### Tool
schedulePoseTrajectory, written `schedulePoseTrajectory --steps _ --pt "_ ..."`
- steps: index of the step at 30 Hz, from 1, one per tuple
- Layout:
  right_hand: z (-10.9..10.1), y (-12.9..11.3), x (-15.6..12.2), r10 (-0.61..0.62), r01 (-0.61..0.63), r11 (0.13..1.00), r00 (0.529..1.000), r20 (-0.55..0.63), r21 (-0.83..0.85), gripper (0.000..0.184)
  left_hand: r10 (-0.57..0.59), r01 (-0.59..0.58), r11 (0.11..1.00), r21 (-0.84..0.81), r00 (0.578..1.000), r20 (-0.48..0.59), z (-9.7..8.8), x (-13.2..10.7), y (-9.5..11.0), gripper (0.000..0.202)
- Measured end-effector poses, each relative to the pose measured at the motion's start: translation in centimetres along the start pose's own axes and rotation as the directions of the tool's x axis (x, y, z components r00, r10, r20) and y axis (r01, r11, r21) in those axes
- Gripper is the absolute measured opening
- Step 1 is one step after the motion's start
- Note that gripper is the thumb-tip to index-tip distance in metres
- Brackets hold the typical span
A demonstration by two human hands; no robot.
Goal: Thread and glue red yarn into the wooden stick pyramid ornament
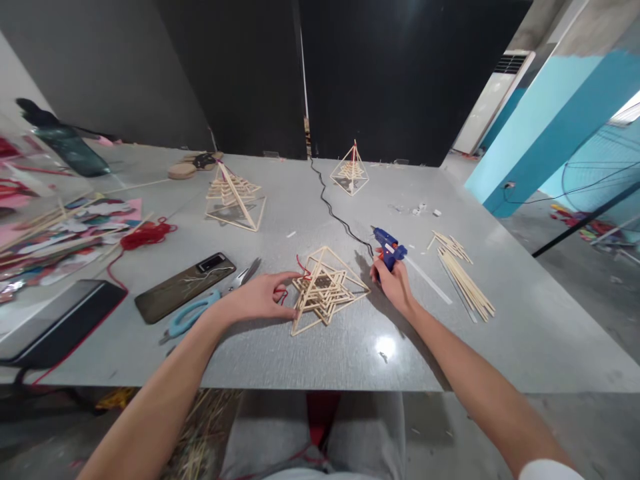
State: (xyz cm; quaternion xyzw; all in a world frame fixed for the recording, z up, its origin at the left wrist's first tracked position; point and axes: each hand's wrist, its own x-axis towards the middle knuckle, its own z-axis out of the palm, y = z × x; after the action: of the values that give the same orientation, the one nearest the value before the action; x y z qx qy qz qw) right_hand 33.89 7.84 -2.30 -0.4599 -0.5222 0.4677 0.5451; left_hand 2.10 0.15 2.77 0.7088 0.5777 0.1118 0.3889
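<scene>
A pyramid frame of thin wooden sticks (327,290), with star-shaped stick layers inside, stands on the grey table before me. My left hand (263,295) curves around its left side, thumb and index finger at the sticks, lightly gripping it. Red thread (302,265) shows at the frame's upper left and between the fingers. To the right of the frame, my right hand (393,280) is closed around the handle of a blue hot glue gun (389,245). Its nozzle points up and left, clear of the frame. A black cord (327,203) runs from the gun toward the back.
Blue-handled scissors (193,313) and a phone (185,287) lie left of my left hand. Wooden sticks (465,283) are piled at right. Two more stick pyramids (235,197) (351,170) stand farther back. Red yarn (147,233), paper scraps and a bottle (73,147) occupy the left.
</scene>
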Motion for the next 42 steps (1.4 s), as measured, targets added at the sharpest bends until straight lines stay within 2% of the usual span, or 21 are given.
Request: schedulePoseTrajectory --steps 12,23,42 --pt "0.0 0.5 0.0 -0.004 0.004 1.0 1.0 0.009 0.001 0.051 0.04 -0.039 0.999 -0.032 0.999 0.021 0.2 0.5 -1.1 0.098" --pt "-0.1 0.3 0.0 0.006 -0.006 1.0 1.0 0.011 -0.027 0.049 0.072 -0.072 0.997 0.018 0.997 -0.001 0.2 0.5 -0.1 0.098" --pt "0.0 0.0 -0.2 0.049 -0.049 0.998 0.999 0.004 -0.038 0.05 0.037 -0.035 0.998 0.057 0.999 -0.025 0.2 0.3 0.3 0.097"
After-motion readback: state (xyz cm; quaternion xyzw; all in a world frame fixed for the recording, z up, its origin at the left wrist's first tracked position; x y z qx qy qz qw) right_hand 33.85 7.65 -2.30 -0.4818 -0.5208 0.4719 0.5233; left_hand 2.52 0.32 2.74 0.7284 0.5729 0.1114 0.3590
